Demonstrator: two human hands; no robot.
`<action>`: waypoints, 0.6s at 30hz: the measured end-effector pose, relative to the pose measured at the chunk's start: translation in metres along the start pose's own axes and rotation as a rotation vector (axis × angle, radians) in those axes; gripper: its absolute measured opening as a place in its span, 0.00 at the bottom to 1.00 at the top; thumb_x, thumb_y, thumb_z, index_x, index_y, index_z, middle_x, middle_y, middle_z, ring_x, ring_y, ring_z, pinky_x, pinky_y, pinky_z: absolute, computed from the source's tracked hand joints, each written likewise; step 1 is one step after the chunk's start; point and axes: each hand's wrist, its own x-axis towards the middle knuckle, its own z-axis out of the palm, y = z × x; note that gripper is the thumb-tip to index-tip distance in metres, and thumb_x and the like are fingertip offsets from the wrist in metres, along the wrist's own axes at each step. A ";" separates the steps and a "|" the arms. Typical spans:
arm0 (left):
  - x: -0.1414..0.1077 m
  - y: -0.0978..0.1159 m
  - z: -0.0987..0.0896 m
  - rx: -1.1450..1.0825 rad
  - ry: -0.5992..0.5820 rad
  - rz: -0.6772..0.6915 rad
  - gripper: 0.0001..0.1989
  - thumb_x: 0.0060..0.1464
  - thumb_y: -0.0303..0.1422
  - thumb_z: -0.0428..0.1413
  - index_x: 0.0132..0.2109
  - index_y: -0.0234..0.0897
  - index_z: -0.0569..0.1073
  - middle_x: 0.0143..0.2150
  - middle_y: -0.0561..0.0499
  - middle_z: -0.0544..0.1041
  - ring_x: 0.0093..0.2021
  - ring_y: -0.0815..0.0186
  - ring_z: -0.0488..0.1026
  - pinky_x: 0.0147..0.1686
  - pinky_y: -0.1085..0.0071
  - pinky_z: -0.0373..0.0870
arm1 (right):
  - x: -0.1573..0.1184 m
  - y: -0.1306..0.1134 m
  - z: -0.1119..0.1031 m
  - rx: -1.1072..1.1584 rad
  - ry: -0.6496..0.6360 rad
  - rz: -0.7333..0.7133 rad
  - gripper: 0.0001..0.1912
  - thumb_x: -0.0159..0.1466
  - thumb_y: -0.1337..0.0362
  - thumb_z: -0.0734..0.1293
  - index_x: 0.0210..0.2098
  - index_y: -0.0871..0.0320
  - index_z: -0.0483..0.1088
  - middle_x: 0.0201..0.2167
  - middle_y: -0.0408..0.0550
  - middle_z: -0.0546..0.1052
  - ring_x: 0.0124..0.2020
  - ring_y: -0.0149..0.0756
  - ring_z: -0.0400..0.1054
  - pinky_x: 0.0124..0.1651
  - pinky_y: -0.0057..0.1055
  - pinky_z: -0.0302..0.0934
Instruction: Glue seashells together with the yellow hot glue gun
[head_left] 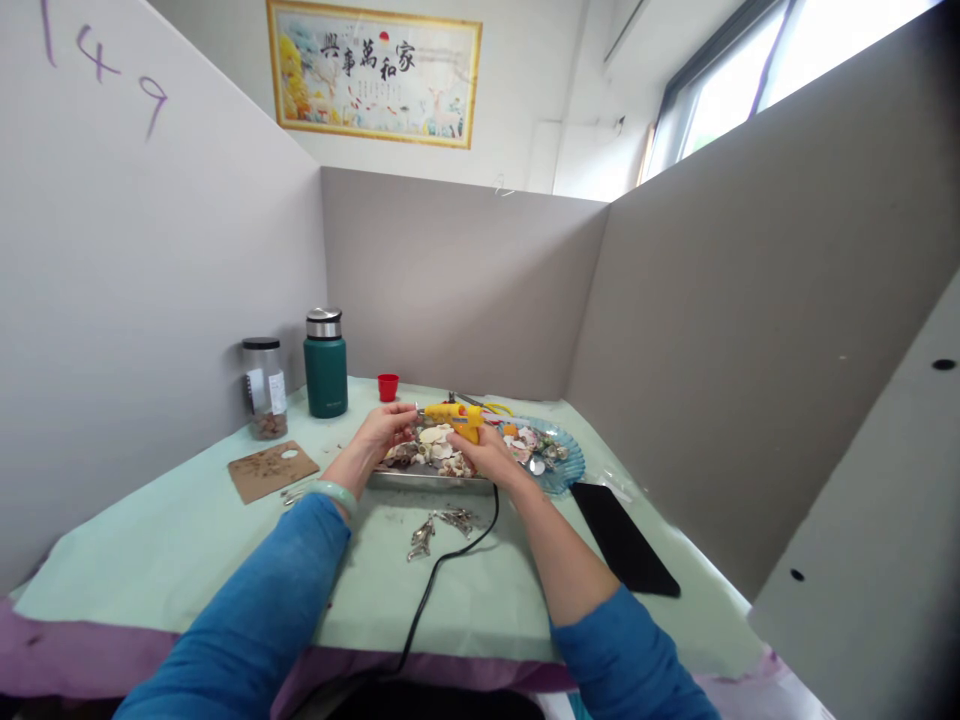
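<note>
A yellow hot glue gun [459,416] is gripped in my right hand [491,455], its nozzle pointing left. Close to that nozzle my left hand [386,430] is closed in a pinch around something small, too tiny to make out. Both hands hover above a metal tray [427,483] that holds shells [439,440] and bits of shell. From the glue gun a black cord [435,570] runs down over the front edge of the table. Several small silvery metal pieces [424,538] lie on the cloth in front of the tray.
A blue plate [574,465] of shells and trinkets stands right of the tray, with a black flat slab [626,540] nearer me. At left are a brown board [274,470], a lidded jar [266,395] and a green bottle [325,370]. A red cup [388,387] stands behind. Grey partitions surround the table.
</note>
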 end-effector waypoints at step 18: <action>0.002 -0.002 -0.001 0.021 0.000 0.006 0.12 0.40 0.23 0.63 0.34 0.29 0.72 0.25 0.50 0.75 0.16 0.76 0.65 0.21 0.75 0.69 | 0.000 0.000 0.000 -0.045 0.025 -0.018 0.15 0.57 0.51 0.64 0.29 0.59 0.66 0.16 0.38 0.65 0.19 0.28 0.58 0.24 0.24 0.53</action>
